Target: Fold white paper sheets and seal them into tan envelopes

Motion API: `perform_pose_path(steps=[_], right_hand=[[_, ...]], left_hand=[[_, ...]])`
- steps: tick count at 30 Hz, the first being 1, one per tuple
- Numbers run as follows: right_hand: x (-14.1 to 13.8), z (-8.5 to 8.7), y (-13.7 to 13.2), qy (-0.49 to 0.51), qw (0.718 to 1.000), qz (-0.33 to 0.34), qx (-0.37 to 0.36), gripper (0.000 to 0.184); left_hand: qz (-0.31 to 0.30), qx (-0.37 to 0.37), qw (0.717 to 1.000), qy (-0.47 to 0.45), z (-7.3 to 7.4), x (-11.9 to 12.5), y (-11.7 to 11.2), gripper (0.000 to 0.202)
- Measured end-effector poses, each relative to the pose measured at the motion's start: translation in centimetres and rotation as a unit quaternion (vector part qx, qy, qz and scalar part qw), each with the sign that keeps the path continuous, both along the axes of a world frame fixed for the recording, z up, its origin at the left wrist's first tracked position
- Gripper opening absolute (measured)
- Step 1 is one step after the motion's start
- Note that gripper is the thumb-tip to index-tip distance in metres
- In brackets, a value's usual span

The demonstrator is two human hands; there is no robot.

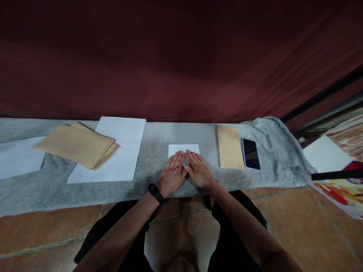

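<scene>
A small white folded sheet of paper (183, 147) lies on the grey cloth, mostly covered by my hands. My left hand (172, 173) rests flat on its left half, fingers stretched out and pointing away from me. On the right half lies my right hand (199, 170), also flat with its fingers extended. The two sets of fingertips almost meet at the middle of the paper, and the thumbs come close together below. Neither hand grips anything. The paper's lower part is hidden under the palms.
Left of my hands, brown envelopes (75, 145) lie across larger white sheets (124, 160). On the right are a stack of brown envelopes (230, 147) and a phone (251, 154). Grey cloth (159, 132) covers the narrow bench, with a dark red curtain (181, 87) behind.
</scene>
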State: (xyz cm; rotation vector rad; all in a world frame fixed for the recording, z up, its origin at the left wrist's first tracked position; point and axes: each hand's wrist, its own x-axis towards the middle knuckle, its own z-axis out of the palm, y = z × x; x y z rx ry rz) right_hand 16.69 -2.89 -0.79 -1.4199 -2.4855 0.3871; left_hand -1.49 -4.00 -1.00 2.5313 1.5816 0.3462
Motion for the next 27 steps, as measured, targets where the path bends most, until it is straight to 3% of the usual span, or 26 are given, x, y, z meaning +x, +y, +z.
perform_pose_path(steps=[12, 18, 24, 27], right_hand=[[-0.1, -0.3, 0.0, -0.023, 1.000, -0.015, 0.010, 0.062], [0.2, -1.0, 0.4, -0.023, 0.998, -0.053, 0.039, 0.062], [1.0, -1.2, 1.6, -0.023, 0.991, -0.118, 0.054, 0.066], [0.5, -0.7, 2.1, -0.020, 0.993, -0.106, 0.043, 0.064]], left_hand=[[0.049, -0.038, 0.998, 0.025, 0.8, 0.1, 2.8, 0.061], [0.100, -0.035, 0.994, 0.035, 0.5, 0.3, 3.3, 0.063], [0.106, -0.009, 0.994, 0.035, 0.0, 0.3, 3.2, 0.068], [0.104, -0.006, 0.994, 0.031, -0.1, 0.3, 3.2, 0.067]])
